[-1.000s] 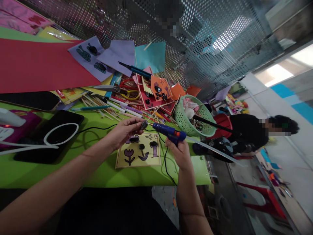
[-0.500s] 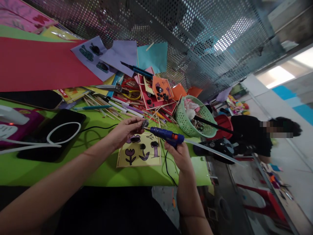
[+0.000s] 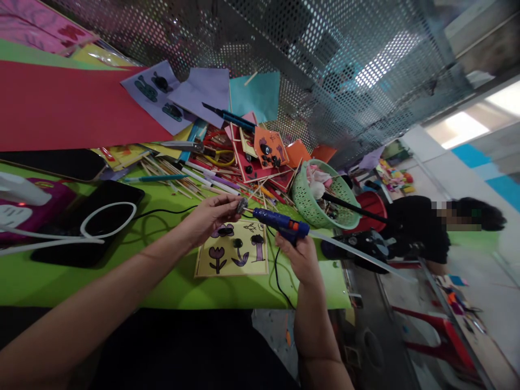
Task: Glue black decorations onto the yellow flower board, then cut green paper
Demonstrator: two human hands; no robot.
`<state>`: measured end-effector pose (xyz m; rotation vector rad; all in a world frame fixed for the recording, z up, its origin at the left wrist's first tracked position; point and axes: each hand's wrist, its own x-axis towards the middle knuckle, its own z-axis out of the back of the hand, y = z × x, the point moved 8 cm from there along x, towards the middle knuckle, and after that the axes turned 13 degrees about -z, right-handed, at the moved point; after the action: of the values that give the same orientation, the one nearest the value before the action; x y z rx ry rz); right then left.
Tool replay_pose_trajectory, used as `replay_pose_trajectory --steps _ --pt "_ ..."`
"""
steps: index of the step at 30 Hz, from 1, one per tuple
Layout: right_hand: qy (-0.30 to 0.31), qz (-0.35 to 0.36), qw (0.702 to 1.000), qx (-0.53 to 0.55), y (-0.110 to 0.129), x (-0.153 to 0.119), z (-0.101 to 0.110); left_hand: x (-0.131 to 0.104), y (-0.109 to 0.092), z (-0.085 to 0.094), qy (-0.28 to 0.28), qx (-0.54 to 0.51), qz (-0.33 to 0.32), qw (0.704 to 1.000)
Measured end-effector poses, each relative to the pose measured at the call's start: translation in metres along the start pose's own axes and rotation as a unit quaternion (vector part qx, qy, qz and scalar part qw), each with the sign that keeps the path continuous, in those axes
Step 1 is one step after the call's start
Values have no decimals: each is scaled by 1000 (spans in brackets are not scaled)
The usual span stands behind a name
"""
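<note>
Pinching a small dark lump (image 3: 242, 205) in its fingers (image 3: 227, 201), the left hand (image 3: 215, 215) has it close to the front of a blue glue gun (image 3: 277, 220), which the right hand (image 3: 301, 253) grips, near a yellow picture card (image 3: 230, 255) on the green table (image 3: 173, 288).

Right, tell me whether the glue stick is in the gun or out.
Partly in: the glue stick juts from the back of the glue gun, held in the right hand. How far in it goes is hidden.

From our single head-worn camera, above the near side of the yellow card (image 3: 228, 252), we look forward and down, fairly near it.
</note>
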<state>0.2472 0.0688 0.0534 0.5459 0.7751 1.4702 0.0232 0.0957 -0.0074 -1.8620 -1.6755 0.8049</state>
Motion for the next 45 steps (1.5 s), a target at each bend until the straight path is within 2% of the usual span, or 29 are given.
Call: replay_pose_trajectory --steps 6,11,21,30,37,40,45 --pt "3 23 1000 -13 3 -2 1 -1 -1 0 -2 -11 -2 1000" --pt "-15 23 1000 -10 0 -1 3 0 0 1 -4 -11 2 1000" --pt "-5 22 1000 -5 9 0 -1 0 1 0 -1 -8 1 1000" --pt "-20 15 1000 -7 1 0 2 2 2 1 22 3 -7 1000" --pt "-23 10 1000 8 1 1 3 2 4 3 16 14 7 1000" --pt "-35 -3 999 39 -5 2 5 1 4 2 20 11 5 1000" --pt "-41 -10 984 173 -14 1 8 0 6 4 12 15 20 1000"
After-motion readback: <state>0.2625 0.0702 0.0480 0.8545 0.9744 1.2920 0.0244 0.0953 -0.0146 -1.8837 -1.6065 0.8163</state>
